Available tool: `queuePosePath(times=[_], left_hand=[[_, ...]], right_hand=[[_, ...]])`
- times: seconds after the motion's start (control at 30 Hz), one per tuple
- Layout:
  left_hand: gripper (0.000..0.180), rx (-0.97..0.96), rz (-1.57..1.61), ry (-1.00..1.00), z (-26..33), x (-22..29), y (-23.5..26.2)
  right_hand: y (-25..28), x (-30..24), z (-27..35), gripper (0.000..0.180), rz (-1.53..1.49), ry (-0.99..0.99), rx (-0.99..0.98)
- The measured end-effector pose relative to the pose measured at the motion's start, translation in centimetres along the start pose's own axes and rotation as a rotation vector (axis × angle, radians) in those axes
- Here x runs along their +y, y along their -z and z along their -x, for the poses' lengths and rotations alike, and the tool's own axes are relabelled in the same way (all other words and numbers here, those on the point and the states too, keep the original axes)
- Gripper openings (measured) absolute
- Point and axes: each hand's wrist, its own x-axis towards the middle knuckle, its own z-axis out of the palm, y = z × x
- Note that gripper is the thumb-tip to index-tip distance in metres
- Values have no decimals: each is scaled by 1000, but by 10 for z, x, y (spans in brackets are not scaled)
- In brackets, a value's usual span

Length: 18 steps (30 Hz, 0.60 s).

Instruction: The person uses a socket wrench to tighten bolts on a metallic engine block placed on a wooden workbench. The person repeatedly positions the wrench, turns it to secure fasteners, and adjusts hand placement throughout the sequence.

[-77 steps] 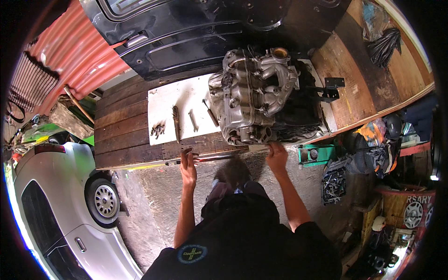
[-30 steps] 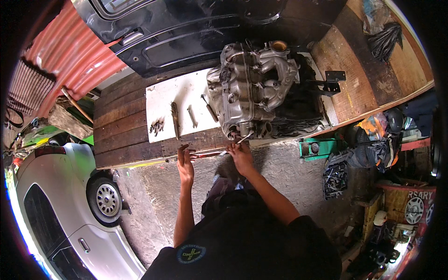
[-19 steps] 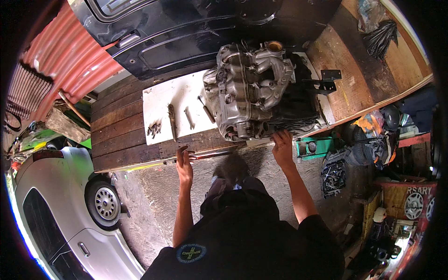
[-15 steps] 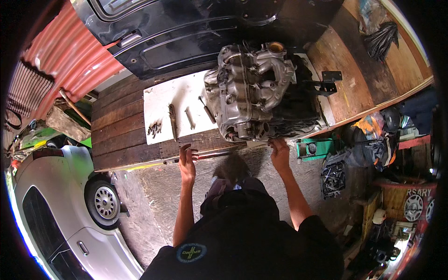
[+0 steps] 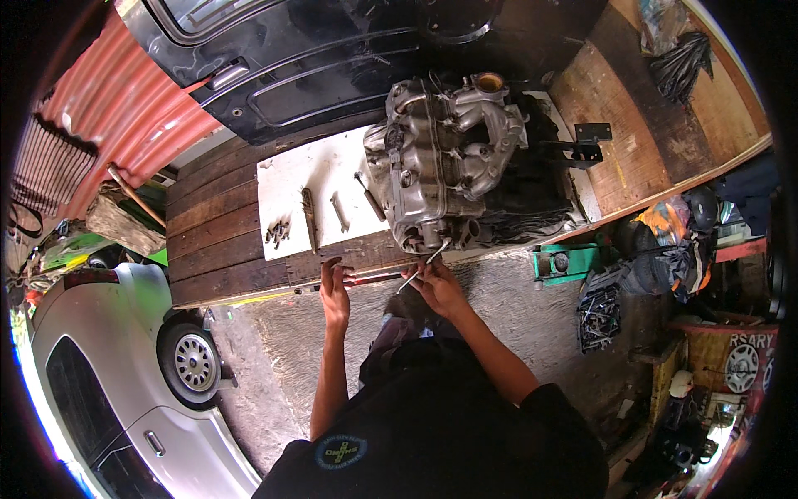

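Grey metal engine (image 5: 428, 179): just beyond fingertips of right hand (image 5: 440, 291). Pinched there: thin silvery rod-like tool (image 5: 407, 284), slanting toward engine's near end, probably for reach. Left hand (image 5: 335, 298): fingers half-curled beside edge of brown wooden bench (image 5: 218, 234), perhaps for steadiness; cannot tell whether gripping.

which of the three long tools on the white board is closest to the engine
The rightmost tool, dark-handled, right beside the engine; the silvery wrench and the dark leftmost tool lie farther left.
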Motion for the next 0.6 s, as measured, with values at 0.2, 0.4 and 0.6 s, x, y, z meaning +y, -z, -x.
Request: queuePosePath(times=[0.2,0.4,0.6], left_hand=[[34,15,-25,36,4,-8,6],[34,11,-6,36,1,-15,7],[36,26,-20,30,-1,3,1]], right_hand=[[-12,3,-2,4,-238,-188,-11],[-47,6,-12,6,-551,-110,-233],[-3,34,-28,6,123,117,111]])
